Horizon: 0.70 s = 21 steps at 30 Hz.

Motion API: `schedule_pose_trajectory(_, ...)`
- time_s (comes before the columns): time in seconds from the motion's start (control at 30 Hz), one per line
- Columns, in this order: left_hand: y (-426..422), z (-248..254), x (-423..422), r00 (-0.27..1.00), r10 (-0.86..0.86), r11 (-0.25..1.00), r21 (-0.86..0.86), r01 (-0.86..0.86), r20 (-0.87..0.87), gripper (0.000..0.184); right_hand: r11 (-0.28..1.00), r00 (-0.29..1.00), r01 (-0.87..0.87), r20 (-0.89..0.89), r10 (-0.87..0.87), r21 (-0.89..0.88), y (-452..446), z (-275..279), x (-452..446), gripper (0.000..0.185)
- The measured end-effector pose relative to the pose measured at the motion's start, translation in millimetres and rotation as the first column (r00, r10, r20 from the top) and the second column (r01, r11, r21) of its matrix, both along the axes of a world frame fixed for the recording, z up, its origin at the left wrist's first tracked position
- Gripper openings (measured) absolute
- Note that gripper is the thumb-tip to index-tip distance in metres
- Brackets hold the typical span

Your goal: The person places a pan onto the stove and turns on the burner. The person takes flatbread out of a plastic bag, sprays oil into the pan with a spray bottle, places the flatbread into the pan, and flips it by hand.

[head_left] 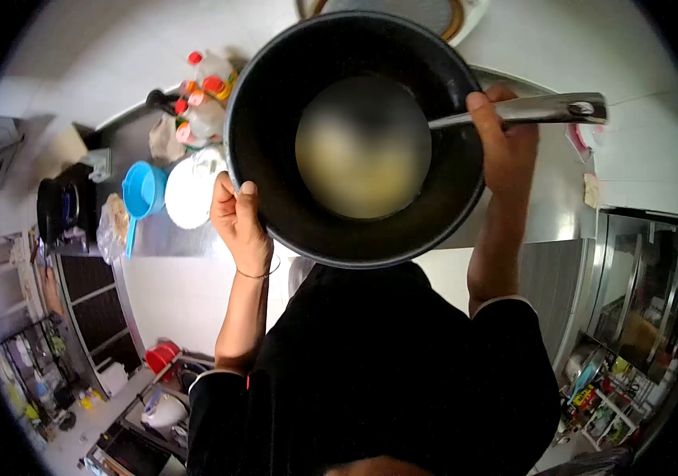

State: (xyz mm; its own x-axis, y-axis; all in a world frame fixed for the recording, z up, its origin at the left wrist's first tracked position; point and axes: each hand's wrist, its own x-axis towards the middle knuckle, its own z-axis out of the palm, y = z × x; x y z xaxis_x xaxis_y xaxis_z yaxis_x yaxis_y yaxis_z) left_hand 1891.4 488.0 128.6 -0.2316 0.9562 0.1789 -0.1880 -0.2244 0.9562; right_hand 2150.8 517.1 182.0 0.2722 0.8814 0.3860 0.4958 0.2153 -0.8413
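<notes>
A large, deep black wok is held up in front of me, its inside facing the camera. A blurred round patch covers the bottom of the wok, so its contents cannot be made out. My left hand is closed on the lower left rim, thumb on the near side. My right hand grips the right rim. Under its thumb lies the shiny metal handle of a cooking utensil, which reaches into the wok. The utensil's head is lost in the blur.
On the steel counter to the left are a blue dipper, a white plate and several bottles with red caps. A gas stove stands farther left. Behind the wok is a round lid or tray.
</notes>
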Motion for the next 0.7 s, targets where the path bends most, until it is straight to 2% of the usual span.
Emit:
schedule_pose_trajectory(0.03,-7,2,-7,0.999,0.051,0.998,0.03,-0.051,-0.015,0.024,0.997,0.992,-0.044,-0.118,0.036,-0.066,-7,9,-12,0.02)
schedule_pose_trajectory(0.13,-27,15,-26,0.989,0.146,0.989,0.02,-0.146,0.016,0.022,0.999,0.981,-0.051,-0.19,0.047,-0.015,-17,16,-41,0.021)
schedule_pose_trajectory(0.23,-43,25,-47,0.978,0.204,0.978,0.031,-0.205,0.036,0.021,0.998,0.982,-0.059,-0.181,0.053,-0.029,-28,28,-70,0.023)
schedule_pose_trajectory(0.27,-47,25,-57,0.977,0.205,0.977,0.038,-0.207,0.052,0.021,0.997,0.964,-0.078,-0.254,0.078,0.013,-30,33,-84,0.024)
schedule_pose_trajectory(0.37,-59,24,-80,0.964,0.246,0.968,0.029,-0.25,0.102,0.021,0.985,0.969,-0.172,-0.174,0.175,0.031,-31,37,-106,0.024)
schedule_pose_trajectory(0.47,-68,22,-104,0.96,0.257,0.963,0.051,-0.264,0.114,0.021,0.97,0.935,-0.239,-0.263,0.239,0.031,-36,43,-132,0.024)
schedule_pose_trajectory(0.7,-83,22,-147,0.957,0.256,0.963,0.052,-0.265,0.137,0.021,0.98,0.971,-0.198,-0.131,0.2,0.029,-47,42,-175,0.024)
